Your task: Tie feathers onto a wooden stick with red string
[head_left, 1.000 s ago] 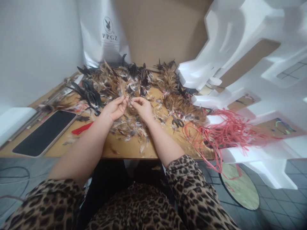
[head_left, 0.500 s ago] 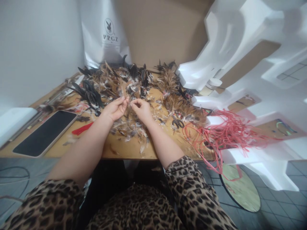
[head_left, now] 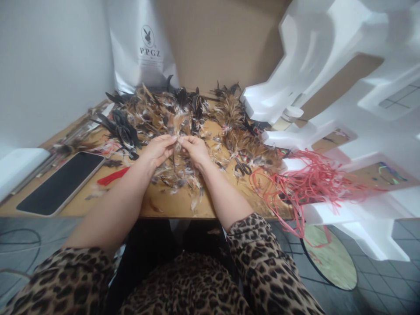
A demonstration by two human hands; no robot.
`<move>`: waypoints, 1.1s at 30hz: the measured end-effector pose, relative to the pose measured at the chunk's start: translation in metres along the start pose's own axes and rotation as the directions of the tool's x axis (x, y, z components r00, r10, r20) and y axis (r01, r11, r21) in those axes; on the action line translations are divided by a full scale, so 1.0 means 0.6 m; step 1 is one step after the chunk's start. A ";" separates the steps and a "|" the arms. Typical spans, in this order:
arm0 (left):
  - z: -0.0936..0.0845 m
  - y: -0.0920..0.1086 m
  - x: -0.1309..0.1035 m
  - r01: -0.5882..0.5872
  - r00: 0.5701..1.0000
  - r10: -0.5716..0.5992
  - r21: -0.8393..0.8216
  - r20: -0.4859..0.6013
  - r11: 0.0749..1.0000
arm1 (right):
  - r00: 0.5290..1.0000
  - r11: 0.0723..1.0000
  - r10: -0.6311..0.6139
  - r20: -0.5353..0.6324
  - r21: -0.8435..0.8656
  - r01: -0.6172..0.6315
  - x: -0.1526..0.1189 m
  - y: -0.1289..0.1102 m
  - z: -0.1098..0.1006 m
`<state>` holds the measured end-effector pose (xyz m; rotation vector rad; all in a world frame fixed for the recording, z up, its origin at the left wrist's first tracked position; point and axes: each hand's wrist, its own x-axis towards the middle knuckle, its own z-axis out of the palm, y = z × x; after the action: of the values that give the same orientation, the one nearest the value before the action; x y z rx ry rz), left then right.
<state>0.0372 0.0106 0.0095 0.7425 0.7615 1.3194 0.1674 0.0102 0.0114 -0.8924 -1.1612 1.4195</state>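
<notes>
My left hand (head_left: 161, 149) and my right hand (head_left: 194, 148) meet above the middle of the table, their fingertips pinched together. Between them is a small bunch of light brown feathers (head_left: 178, 124), its tips pointing away from me. The stems at my fingertips are too small to make out. Behind my hands spreads a pile of brown feathers (head_left: 144, 105). Bundles of black feathers (head_left: 121, 129) lie left of my left hand. Loose feather scraps (head_left: 175, 177) are scattered beneath both hands.
A phone (head_left: 61, 183) and a red strip (head_left: 113, 176) lie left. To the right are brown feather bunches (head_left: 251, 146), black scissors (head_left: 243, 167) and tangled pink ribbon (head_left: 305, 179), beside white foam packing (head_left: 272, 98). A white bag (head_left: 144, 48) stands at the back.
My hands have drawn closer together and their fingertips now meet at the feathers. The left fingers have closed in from a looser curl.
</notes>
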 end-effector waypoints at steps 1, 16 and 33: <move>0.003 0.001 -0.002 0.000 1.000 0.000 0.009 -0.003 1.000 | 1.000 1.000 0.004 0.002 -0.010 -0.004 -0.001 -0.001 0.000; -0.002 0.006 0.002 0.023 0.997 -0.025 -0.026 -0.073 0.999 | 0.980 0.977 -0.163 -0.117 -0.160 0.143 0.012 0.008 -0.015; -0.016 0.022 0.007 0.048 0.999 -0.047 -0.113 0.014 0.992 | 0.800 0.568 -0.576 0.166 -0.623 0.538 -0.001 0.002 -0.014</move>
<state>0.0227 0.0164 0.0148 0.6375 0.6850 1.3032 0.1754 0.0112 0.0082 -0.8879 -1.7497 0.4374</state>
